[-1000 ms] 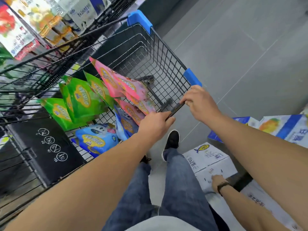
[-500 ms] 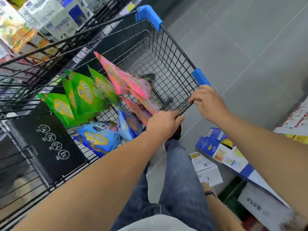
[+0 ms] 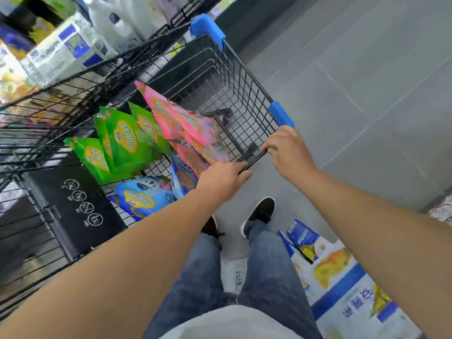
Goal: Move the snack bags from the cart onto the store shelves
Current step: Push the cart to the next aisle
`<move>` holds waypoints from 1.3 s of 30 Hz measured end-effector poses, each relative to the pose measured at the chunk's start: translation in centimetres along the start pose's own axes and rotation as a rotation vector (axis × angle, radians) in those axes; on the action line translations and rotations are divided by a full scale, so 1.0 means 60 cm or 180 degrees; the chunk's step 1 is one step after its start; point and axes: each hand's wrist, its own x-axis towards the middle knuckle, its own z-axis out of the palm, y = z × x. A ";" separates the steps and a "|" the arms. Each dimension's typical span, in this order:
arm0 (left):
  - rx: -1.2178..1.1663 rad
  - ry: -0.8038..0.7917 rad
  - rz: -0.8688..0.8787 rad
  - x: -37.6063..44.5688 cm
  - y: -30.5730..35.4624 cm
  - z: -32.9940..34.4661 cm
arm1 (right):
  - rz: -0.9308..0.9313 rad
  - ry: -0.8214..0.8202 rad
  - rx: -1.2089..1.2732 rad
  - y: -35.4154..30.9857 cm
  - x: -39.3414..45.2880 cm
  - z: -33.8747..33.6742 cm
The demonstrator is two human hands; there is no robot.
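A black wire cart (image 3: 244, 94) with blue corner caps stands in front of me. Inside it lie several snack bags: green bags (image 3: 124, 140) on the left, pink bags (image 3: 181, 121) in the middle, blue bags (image 3: 141, 196) nearest me. My left hand (image 3: 222, 179) grips the cart's near rim bar. My right hand (image 3: 288, 150) grips the same bar further right, just below the blue cap (image 3: 281, 115).
Store shelves (image 3: 58, 52) with boxed and bottled goods run along the left behind the cart. A black child-seat panel (image 3: 73, 206) closes the cart's near left side. Cartons (image 3: 342, 277) lie on the grey tile floor (image 3: 354, 81) at my lower right, beside my feet.
The cart and both hands have rolled forward along the aisle; the shelf goods on the left and the floor cartons on the right slid past. Both hands keep their grip.
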 end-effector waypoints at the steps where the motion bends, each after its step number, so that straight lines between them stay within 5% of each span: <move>1: 0.0036 -0.0042 -0.0026 0.017 0.010 -0.008 | -0.0016 0.0008 0.0003 0.009 0.012 -0.013; 17: 0.0111 -0.0007 0.0007 0.244 0.162 -0.096 | -0.0010 -0.0215 -0.0141 0.155 0.186 -0.190; 32: -0.0021 -0.0018 -0.0500 0.443 0.417 -0.156 | -0.0166 -0.0590 -0.0123 0.394 0.325 -0.388; 39: 0.0277 -0.0120 -0.0286 0.541 0.498 -0.177 | -0.0196 -0.0519 -0.0278 0.493 0.372 -0.455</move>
